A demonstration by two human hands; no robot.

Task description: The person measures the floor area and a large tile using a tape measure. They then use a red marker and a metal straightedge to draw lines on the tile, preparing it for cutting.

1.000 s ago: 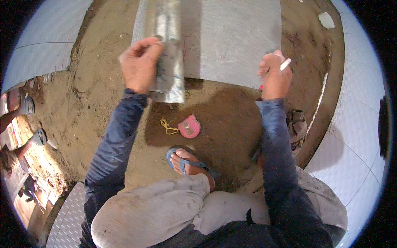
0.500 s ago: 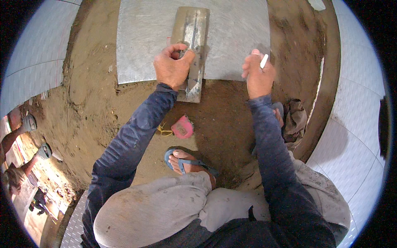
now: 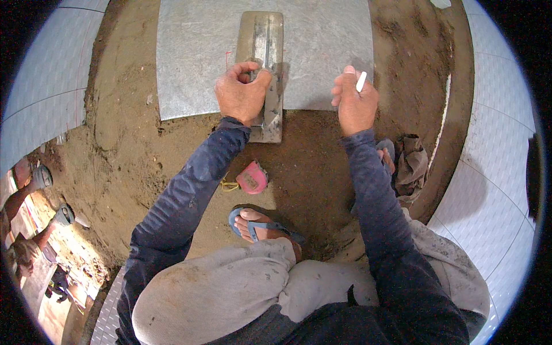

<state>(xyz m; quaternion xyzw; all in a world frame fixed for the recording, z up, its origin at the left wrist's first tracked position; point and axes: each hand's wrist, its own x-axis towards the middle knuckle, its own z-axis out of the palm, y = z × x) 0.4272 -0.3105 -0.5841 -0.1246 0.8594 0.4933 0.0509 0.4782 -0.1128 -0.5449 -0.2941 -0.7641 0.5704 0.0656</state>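
Observation:
My left hand [image 3: 241,95] is closed around the handle of a long, flat finishing trowel [image 3: 269,43], its fingers hiding most of that handle. The grey, mortar-smeared trowel lies lengthwise over the front edge of a large grey tile [image 3: 192,75], its near end over wet mortar. To the right, my right hand [image 3: 357,109] hangs over the tile's near right corner, its fingers curled. A short white stick [image 3: 361,81] pokes up from between those fingers. Nearer to me, a pink tape measure [image 3: 253,177] with a yellow cord rests on the mortar.
Brown mortar [image 3: 126,144] surrounds the tile. Laid light tiles [image 3: 46,80] border it at left, more [image 3: 494,144] at right. My sandalled foot [image 3: 259,227] stands on the mortar; a crumpled brown cloth [image 3: 410,158] lies right. Another person's sandalled feet [image 3: 64,214] show far left.
My right hand has shifted slightly left, the white stick still between its fingers. The view has moved a little; my left hand stays on the trowel.

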